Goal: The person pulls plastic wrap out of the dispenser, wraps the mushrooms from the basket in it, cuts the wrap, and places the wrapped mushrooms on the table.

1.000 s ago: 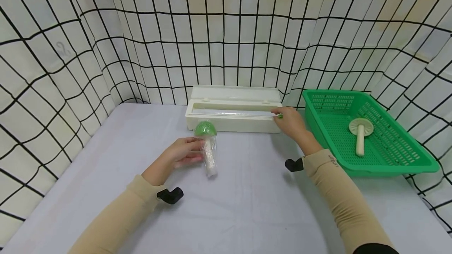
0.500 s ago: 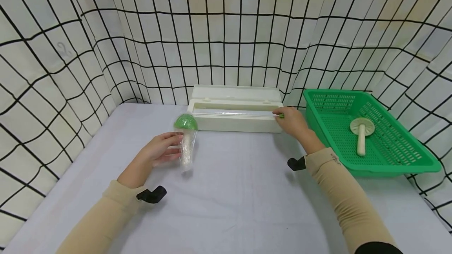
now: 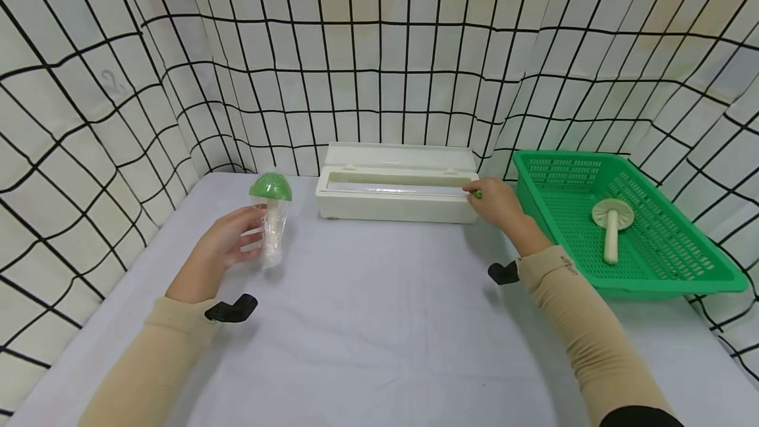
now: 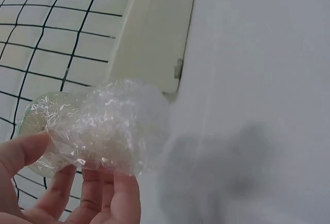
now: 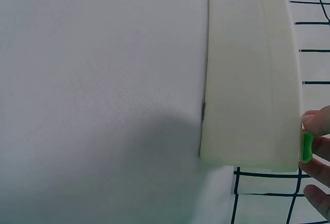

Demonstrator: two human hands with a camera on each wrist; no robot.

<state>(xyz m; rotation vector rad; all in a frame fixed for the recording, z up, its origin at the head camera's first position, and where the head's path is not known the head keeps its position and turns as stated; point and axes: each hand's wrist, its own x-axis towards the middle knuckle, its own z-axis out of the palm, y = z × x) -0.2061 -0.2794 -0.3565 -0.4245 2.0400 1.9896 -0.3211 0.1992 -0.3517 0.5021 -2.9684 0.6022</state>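
Observation:
A mushroom-shaped thing [image 3: 271, 188], with a green domed cap and a pale stem wrapped in crinkled clear film, stands upright in my left hand [image 3: 228, 240]. Thumb and fingers grip it by the stem, off the table at the left; the left wrist view shows the loose film [image 4: 116, 131] puffed around it. At the right end of a white cling film dispenser [image 3: 397, 209] with its lid raised, my right hand [image 3: 501, 205] pinches a small green slider [image 5: 307, 147]. A clear film roll [image 3: 397, 188] lies inside the dispenser.
A green basket [image 3: 658, 284] stands at the right, close to my right forearm, with a pale mushroom-shaped piece [image 3: 612, 236] in it. Black wire mesh [image 3: 379, 71] walls the white table [image 3: 379, 321] at the back and both sides.
My left hand has carried the film-wrapped mushroom leftward and slightly back, away from the dispenser's front. My right hand has stayed at the slider.

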